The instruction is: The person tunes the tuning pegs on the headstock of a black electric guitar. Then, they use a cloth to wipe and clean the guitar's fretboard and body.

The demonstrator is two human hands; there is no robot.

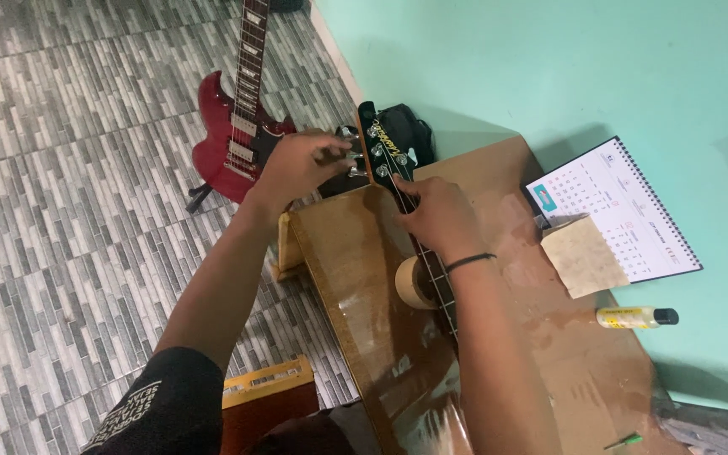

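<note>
While the left hand (301, 168) is pinching a tuning peg (347, 152) beside the black headstock (385, 147), the right hand (440, 215) is pressing the strings (431, 270) just below it — grip closed; tape roll (413, 282) nearby.

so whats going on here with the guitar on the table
A person leans over a brown table where a guitar lies with its black headstock toward the wall. The left hand grips the tuning pegs on the headstock's side, while the right hand presses on the neck just below it. A tape roll sits beside the neck, and a red guitar stands on the floor.
</note>
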